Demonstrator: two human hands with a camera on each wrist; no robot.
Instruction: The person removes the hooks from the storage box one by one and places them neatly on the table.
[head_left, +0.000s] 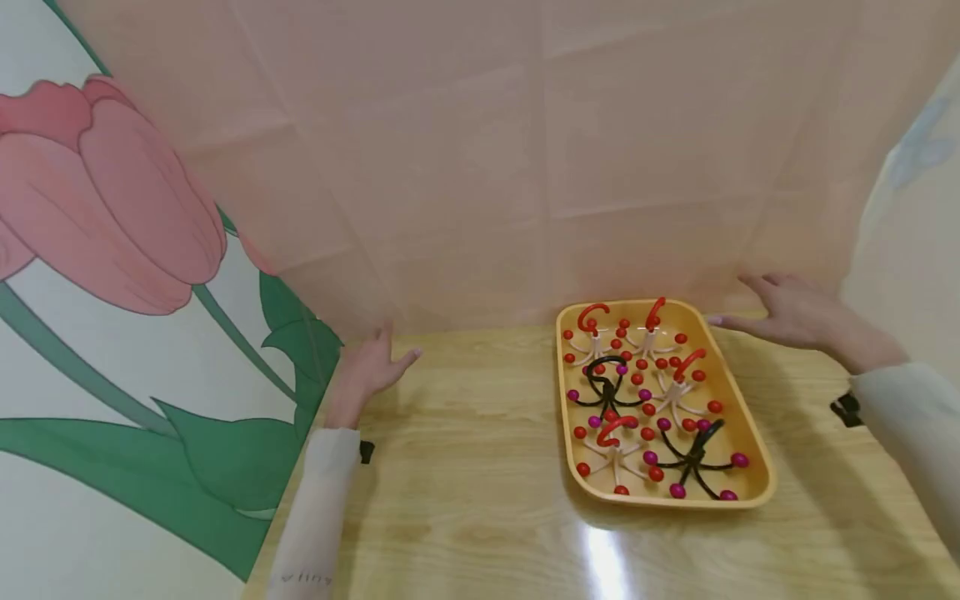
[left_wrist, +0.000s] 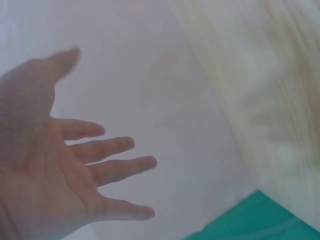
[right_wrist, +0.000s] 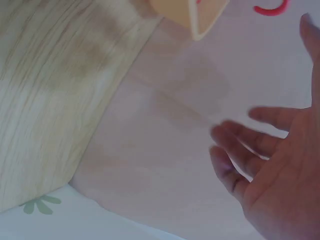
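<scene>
A yellow tray rests on the table, holding several spider-like pieces with ball-tipped legs and a curled hook on top. Some, such as the piece nearest the front right, are black with magenta balls; others, like the piece at the front left, are pale with red balls and red hooks. My left hand hovers by the table's left edge, fingers spread, holding nothing. Off the tray's far right corner is my right hand, its fingers extended and thumb toward the rim. In the right wrist view its palm holds nothing.
The wooden table runs up to a beige cloth hanging behind it. On the left is a wall painted with a pink tulip and green leaves. Another pale wall stands at the right.
</scene>
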